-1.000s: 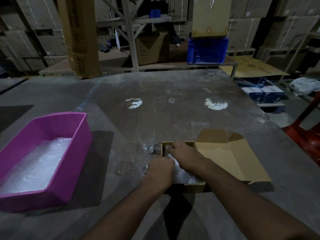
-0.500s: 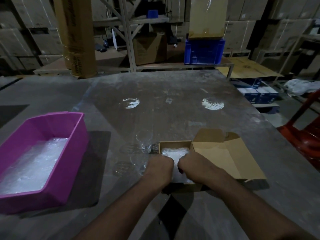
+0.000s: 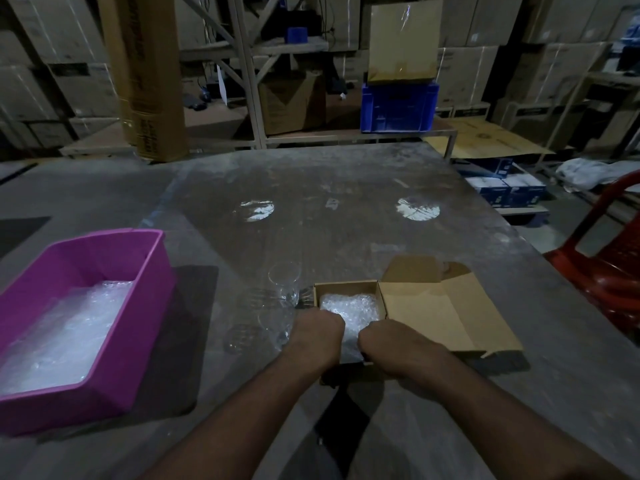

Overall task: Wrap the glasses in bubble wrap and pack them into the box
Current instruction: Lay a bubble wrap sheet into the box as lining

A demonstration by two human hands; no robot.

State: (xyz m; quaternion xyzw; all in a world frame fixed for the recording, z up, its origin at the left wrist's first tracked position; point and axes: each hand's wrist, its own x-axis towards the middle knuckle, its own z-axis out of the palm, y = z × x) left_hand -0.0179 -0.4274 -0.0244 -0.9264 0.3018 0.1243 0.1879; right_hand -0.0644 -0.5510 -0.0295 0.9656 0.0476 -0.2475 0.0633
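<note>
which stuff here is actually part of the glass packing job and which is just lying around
Part of the job: cardboard box, bubble-wrapped bundle inside it, bare glasses beside it, pink bin of bubble wrap, left hand, right hand.

Lying about: blue crate, red chair, tall carton.

Pink tub (image 3: 145,292) with clear, bubbled wrap (image 3: 65,334); brown cardboard box (image 3: 446,317) with white bubbled wrap (image 3: 349,306); clear glasses (image 3: 284,285); grey table (image 3: 346,188); blue crate (image 3: 398,105); red chair (image 3: 609,271).

Bubble-wrapped bundle (image 3: 349,308) in open box (image 3: 346,287); bare glasses (image 3: 284,284) beside.
</note>
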